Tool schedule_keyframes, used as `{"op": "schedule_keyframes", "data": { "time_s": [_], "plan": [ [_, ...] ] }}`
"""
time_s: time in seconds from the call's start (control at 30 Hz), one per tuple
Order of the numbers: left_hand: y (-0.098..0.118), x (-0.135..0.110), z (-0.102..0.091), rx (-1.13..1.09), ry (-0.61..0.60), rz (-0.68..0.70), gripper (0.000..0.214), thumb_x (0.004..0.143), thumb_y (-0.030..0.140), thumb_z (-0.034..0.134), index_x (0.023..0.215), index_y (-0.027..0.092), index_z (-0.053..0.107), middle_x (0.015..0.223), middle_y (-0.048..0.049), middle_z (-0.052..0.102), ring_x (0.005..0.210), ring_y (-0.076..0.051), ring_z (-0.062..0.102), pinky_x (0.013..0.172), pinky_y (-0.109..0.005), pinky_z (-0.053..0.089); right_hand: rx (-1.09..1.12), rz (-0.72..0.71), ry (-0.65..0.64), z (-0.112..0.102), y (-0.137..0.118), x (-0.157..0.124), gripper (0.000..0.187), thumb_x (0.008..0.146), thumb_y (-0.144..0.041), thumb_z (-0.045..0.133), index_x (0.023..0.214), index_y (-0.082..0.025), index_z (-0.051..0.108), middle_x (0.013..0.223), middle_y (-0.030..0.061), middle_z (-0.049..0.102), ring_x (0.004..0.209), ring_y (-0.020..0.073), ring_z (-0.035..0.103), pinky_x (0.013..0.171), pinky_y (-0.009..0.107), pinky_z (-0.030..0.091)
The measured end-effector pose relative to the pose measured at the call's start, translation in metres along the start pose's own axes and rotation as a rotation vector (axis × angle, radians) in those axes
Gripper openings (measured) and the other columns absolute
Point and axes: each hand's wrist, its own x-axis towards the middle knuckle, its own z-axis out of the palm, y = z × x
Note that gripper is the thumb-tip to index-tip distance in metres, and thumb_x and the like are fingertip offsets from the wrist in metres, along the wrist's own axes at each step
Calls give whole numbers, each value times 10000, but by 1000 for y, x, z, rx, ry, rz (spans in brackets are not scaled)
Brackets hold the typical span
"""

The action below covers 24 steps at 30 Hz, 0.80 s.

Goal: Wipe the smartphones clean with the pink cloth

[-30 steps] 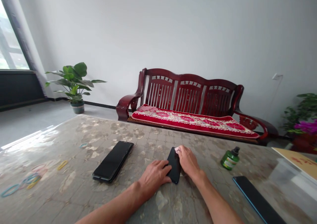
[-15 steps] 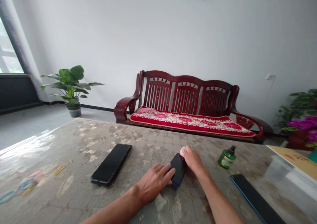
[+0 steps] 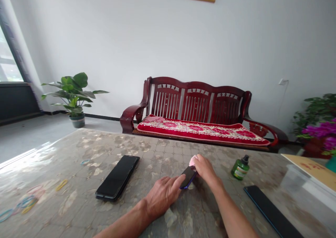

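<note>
A dark smartphone (image 3: 188, 177) with a blue-purple edge is between my hands, its near end tilted up from the table. My left hand (image 3: 166, 192) grips the phone's left side, thumb on the near part of the screen and the other fingers partly hidden. A small pink cloth (image 3: 193, 160) is pinched in the fingers of my right hand (image 3: 204, 167), against the phone's far end. Left of my hands lies a larger black phone (image 3: 118, 177). A green spray bottle (image 3: 240, 168) stands to the right, and another dark phone (image 3: 270, 208) with a blue edge lies nearer.
The table (image 3: 147, 157) has a patterned cover. Several coloured bands (image 3: 27, 201) and a yellow band (image 3: 61, 185) lie at the left. On the right is a clear plastic box (image 3: 296, 182) with a tan board (image 3: 311, 168). A wooden bench (image 3: 196, 106) stands behind.
The phone has tilted, its near end raised, with my left thumb now over the screen. My right hand stays at its far end with the cloth. The view has shifted slightly.
</note>
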Motion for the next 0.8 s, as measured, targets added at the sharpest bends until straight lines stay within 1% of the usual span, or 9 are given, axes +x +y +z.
{"op": "schedule_keyframes", "data": {
  "time_s": [0.1,0.2,0.3,0.4,0.47,0.57,0.6,0.7,0.8],
  "plan": [
    [-1,-2,8,35,69,-26,353,921,108,375,1255,169,467,768,-30,697,675,-200,686,666,-288,550,-15,20,24,-7,-6,-3,348,941,-247,332,916,-194,675,943,97,726,875,198,648,653,262,343],
    [-3,-3,10,19,82,-56,290,907,100,401,1157,179,525,748,-16,693,666,-193,686,657,-280,546,-26,27,38,-11,-12,-8,337,943,-250,347,918,-195,678,935,101,728,876,207,651,666,270,348],
    [-5,-2,6,-12,33,-160,196,917,122,452,1063,189,565,759,-7,703,684,-188,696,664,-268,543,-24,40,48,-14,-16,-12,348,954,-282,341,926,-197,677,924,103,729,846,222,656,657,280,357],
    [-7,0,2,-8,-50,-304,103,932,159,502,964,190,595,754,-10,707,717,-195,707,681,-262,536,13,27,86,-13,-16,-14,350,970,-311,328,990,-220,665,940,74,728,855,217,659,670,276,384],
    [-8,2,0,-2,-99,-389,93,944,185,517,926,189,607,754,-16,711,740,-203,711,696,-264,530,112,-54,206,-9,-14,-15,325,975,-306,339,1040,-229,648,985,56,725,909,207,654,715,270,414],
    [-10,4,0,-20,-155,-485,111,962,202,511,926,190,615,784,-26,721,777,-207,711,704,-261,518,259,-268,450,0,-9,-19,281,980,-299,382,1040,-222,646,1021,57,716,946,203,640,788,281,450],
    [-11,4,0,-30,-163,-506,115,966,204,506,930,189,615,797,-28,723,787,-207,710,704,-258,513,267,-342,503,3,-8,-21,268,982,-298,397,1028,-222,651,1007,58,715,933,203,637,799,287,458],
    [-13,4,1,-58,-164,-536,135,977,214,495,913,189,611,819,-32,720,797,-204,701,701,-254,497,223,-542,576,10,-9,-31,237,991,-273,430,1018,-222,660,946,51,712,888,197,629,807,299,471],
    [-14,3,2,-68,-145,-532,172,985,230,485,868,188,604,803,-33,710,778,-204,690,686,-258,483,176,-689,588,14,-22,-44,226,997,-238,442,1062,-220,658,954,47,715,899,190,626,828,308,474]
  ]
}}
